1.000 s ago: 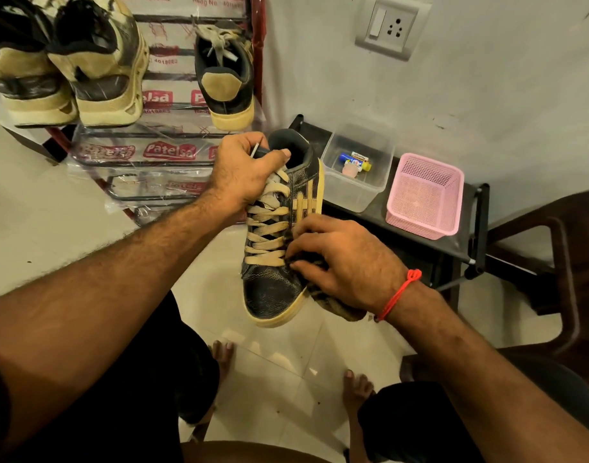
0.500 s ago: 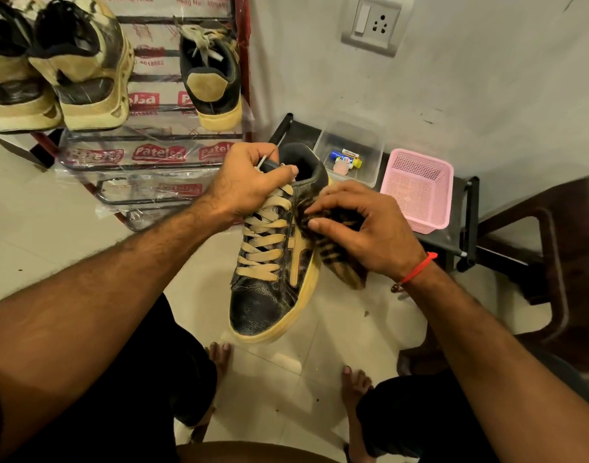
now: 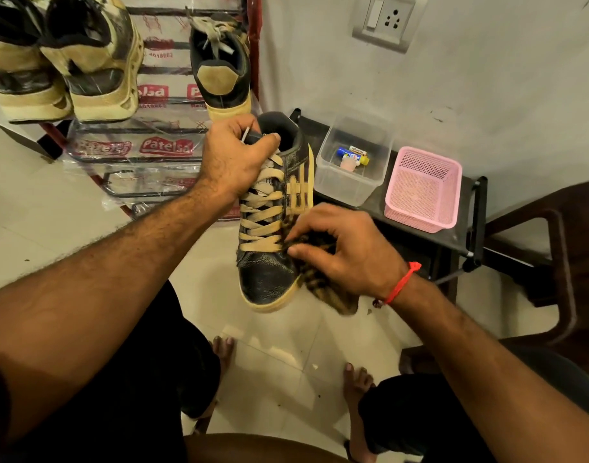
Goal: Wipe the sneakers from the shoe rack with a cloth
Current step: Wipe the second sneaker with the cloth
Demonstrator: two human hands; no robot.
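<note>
Sneaker (image 3: 269, 242) gripped at its tongue by my left hand (image 3: 234, 158), toe down; my right hand (image 3: 346, 252) pinches a striped cloth (image 3: 333, 295) against its side.

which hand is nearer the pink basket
Right. The right hand, pressing the cloth to the sneaker, sits just beside the pink basket; the left hand grips the sneaker's collar, farther away.

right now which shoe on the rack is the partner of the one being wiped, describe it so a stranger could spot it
Start at the red-framed shoe rack left of the wall socket. On its top shelf, at the right end beside the red post, a single black sneaker stands heel towards the camera. Unlike the two bulky tan and black shoes to its left, it has a tan heel patch, a yellow sole and loose pale laces.
</note>
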